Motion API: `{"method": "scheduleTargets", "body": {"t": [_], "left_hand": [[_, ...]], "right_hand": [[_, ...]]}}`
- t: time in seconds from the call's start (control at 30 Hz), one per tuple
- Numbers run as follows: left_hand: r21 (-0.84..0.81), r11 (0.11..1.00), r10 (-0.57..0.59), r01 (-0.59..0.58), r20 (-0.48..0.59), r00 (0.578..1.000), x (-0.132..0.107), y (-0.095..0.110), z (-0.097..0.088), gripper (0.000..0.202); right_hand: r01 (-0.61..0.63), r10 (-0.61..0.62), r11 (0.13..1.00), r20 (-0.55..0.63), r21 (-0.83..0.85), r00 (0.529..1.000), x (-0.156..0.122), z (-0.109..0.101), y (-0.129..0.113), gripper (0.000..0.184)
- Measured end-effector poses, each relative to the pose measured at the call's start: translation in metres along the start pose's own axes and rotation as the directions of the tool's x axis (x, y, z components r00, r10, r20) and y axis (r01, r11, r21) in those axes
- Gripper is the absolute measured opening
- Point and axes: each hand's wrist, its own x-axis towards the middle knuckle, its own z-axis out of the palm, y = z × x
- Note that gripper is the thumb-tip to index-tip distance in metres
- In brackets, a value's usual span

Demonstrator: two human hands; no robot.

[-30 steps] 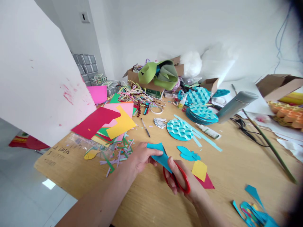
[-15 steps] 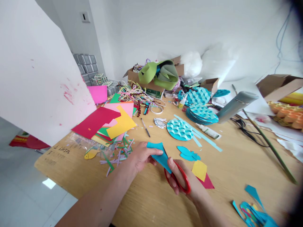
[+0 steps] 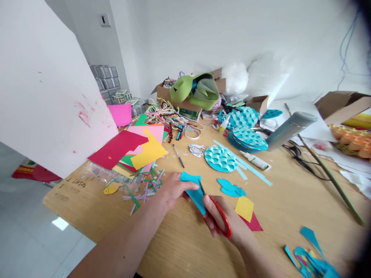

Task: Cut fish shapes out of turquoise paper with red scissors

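My left hand [image 3: 173,190] pinches a piece of blue paper [image 3: 194,190] between thumb and fingers above the table. In my right hand [image 3: 218,212] are red-handled scissors [image 3: 226,222], their dark blades lying along the paper's right edge. Just beyond the hands lies a blue fish-shaped cutout [image 3: 230,188]. A yellow paper piece [image 3: 244,208] overlaps a dark red one [image 3: 255,222] beside my right wrist. Farther back rests a blue disc with wavy pale strips [image 3: 220,158], and near it a small drawn fish cutout [image 3: 196,150].
Coloured paper sheets [image 3: 118,148] and thin paper scraps [image 3: 145,189] cover the left side. A pen [image 3: 178,156], a white glue tube [image 3: 256,161] and a grey bottle [image 3: 290,129] lie or stand farther off. Blue offcuts [image 3: 314,260] are at lower right; a stick [image 3: 330,173] crosses the right side.
The scissors have closed, their handles drawing together, and the blades have shifted slightly along the paper's edge. My left hand stays nearly in place with the blue paper.
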Motion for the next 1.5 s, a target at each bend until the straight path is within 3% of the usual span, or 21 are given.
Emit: {"method": "scheduleTargets", "body": {"t": [0.47,1.5], "left_hand": [[0.038,0.999,-0.004,0.003,0.027,1.000,0.0025,-0.0008,-0.0032,0.019],[0.007,0.999,-0.038,0.037,0.070,0.997,0.0020,-0.0002,-0.0026,0.022]], "right_hand": [[0.056,-0.054,0.998,0.034,-0.031,0.998,-0.0011,-0.0027,-0.0015,0.058],[0.045,-0.044,0.999,0.020,-0.014,0.999,0.0007,-0.0012,0.0016,0.059]]}}
